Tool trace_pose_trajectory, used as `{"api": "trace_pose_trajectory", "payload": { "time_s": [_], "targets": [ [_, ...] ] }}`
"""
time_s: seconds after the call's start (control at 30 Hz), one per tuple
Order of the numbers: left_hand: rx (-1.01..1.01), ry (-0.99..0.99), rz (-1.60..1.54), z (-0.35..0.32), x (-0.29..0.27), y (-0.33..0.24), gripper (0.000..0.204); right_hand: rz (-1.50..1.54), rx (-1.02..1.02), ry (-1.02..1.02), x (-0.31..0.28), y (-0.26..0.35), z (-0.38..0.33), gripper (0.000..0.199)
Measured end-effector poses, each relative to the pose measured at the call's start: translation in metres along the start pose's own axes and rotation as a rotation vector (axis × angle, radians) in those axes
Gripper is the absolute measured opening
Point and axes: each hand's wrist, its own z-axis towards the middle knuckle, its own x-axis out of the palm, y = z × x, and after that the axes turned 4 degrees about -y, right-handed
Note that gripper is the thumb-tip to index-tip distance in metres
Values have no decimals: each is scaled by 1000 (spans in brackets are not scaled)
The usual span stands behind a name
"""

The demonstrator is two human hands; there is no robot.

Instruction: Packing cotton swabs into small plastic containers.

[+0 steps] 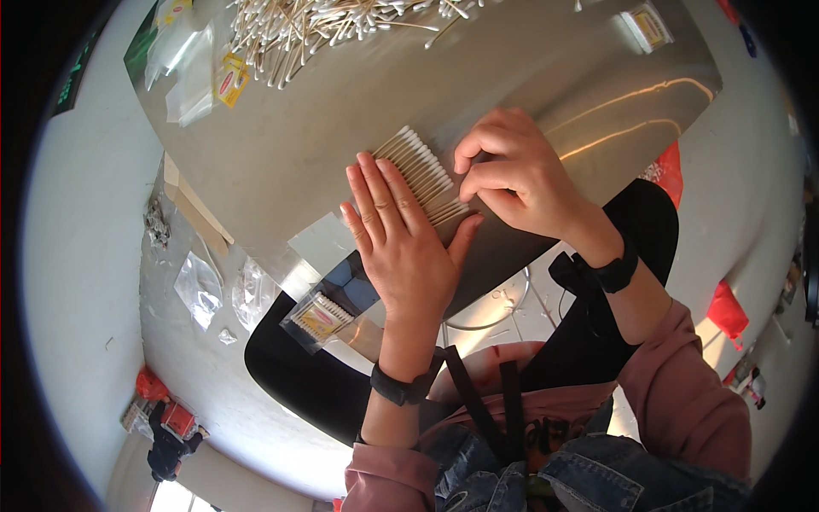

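Observation:
A neat row of cotton swabs (418,164) lies side by side on the metal-topped table (281,145), white tips up and to the right. My left hand (399,235) rests flat across their lower left part, fingers stretched and thumb spread, hiding those ends. At the row's right end is my right hand (525,175), its fingers bent and apart. One of its fingertips is at the tips of the lowest swabs; whether it touches them I cannot tell. Nothing shows between its fingers.
A loose heap of cotton swabs (324,26) covers the table's far side. Clear plastic bags (183,72) with a yellow label (231,79) lie far left, a small clear pack (647,30) far right. By my left forearm sits a bagged swab pack (320,316).

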Motion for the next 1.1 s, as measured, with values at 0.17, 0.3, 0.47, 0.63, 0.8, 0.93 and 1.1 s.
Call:
{"api": "trace_pose_trajectory", "payload": {
  "time_s": [0.17, 0.3, 0.47, 0.63, 0.8, 0.93, 1.1],
  "targets": [
    [0, 3, 3, 0, 0, -1, 107, 22, 55, -74, 2, 0, 2, 18],
    [-4, 4, 7, 0, 0, -1, 107, -9, 43, -66, 3, -2, 4, 19],
    [-5, 6, 4, 1, -1, -1, 107, -27, 26, -23, 3, -3, 4, 21],
    [-1, 3, 11, 1, -1, -1, 107, -6, 41, -71, 5, -3, 5, 21],
    [-1, 3, 4, 1, 0, -1, 107, -37, 38, -72, 8, -6, 11, 16],
    [-4, 5, 6, 1, -1, 0, 107, -58, 14, -57, 9, -6, 11, 15],
    [-8, -1, 2, 0, 0, 0, 107, -31, 25, -64, 9, -6, 12, 16]
  ]
}}
